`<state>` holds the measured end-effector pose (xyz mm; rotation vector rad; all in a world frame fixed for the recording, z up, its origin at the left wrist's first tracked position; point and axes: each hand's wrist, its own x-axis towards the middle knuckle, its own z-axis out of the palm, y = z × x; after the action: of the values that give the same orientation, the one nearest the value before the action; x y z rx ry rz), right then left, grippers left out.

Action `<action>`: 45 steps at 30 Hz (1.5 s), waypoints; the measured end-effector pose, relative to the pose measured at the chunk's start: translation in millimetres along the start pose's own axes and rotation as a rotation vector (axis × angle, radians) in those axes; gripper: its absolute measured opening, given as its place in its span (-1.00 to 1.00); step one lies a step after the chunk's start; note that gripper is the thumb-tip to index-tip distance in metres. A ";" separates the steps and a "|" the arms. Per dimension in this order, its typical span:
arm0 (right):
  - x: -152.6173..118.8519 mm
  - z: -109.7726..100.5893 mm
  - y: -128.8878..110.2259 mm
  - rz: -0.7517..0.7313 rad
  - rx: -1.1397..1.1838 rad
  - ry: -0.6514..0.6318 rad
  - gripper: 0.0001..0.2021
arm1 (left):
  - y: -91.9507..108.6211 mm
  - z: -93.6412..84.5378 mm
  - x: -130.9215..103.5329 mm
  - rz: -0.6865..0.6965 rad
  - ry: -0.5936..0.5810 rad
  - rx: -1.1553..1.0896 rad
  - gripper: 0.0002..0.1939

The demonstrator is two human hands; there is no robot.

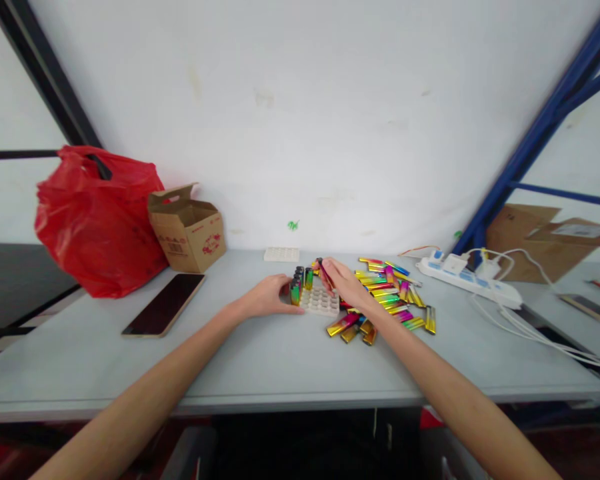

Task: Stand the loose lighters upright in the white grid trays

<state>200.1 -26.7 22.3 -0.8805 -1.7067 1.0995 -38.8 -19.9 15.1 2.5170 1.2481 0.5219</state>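
Observation:
A white tray with rows of holes (321, 303) lies on the table before me. Several shiny lighters (295, 292), green-gold with dark tops, stand upright along its left side, and one more lighter (309, 279) stands in the back row. My left hand (273, 297) grips the tray's left end, thumb along the front edge and fingers behind the standing lighters. Over the tray's back right part, my right hand (341, 280) pinches a reddish lighter (325, 272) with a dark top; its lower end is partly hidden by the fingers.
Loose metallic lighters (390, 293) lie piled right of the tray. A second white tray (281, 254) rests by the wall. Leftward are a phone (165, 307), an open cardboard box (190, 233) and a red plastic bag (100, 220). A power strip with cables (470, 280) is at right.

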 end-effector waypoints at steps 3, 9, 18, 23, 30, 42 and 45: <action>-2.6 -2.9 -3.8 -0.202 -0.296 0.038 -0.59 | 0.9 -0.4 -0.6 -0.007 0.011 -0.015 -0.34; -4.4 -0.5 -4.1 -0.279 -0.547 0.041 -0.63 | -1.6 1.1 -0.1 -0.001 0.006 0.000 -0.34; 0.9 0.0 9.6 -0.287 -0.612 0.006 -0.65 | -0.6 1.1 -0.2 0.004 0.016 -0.027 -0.36; 2.3 -2.6 7.7 -0.335 -0.772 -0.042 -0.64 | -1.7 1.3 0.5 0.010 0.002 -0.024 -0.35; 9.2 -6.0 12.8 -0.280 -0.786 -0.073 -0.59 | 0.1 0.1 0.1 -0.001 0.007 -0.015 -0.37; -12.8 -115.7 -19.5 -0.118 -0.634 0.092 -0.73 | -1.2 0.9 2.2 0.001 0.007 0.009 -0.42; -34.8 -140.3 -21.3 -0.094 -0.703 0.061 -0.76 | -1.0 0.9 2.1 -0.005 0.010 0.007 -0.42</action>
<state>341.2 -23.9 60.2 -1.2220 -2.0899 0.3861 -38.0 -17.6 14.3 2.5192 1.2617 0.5308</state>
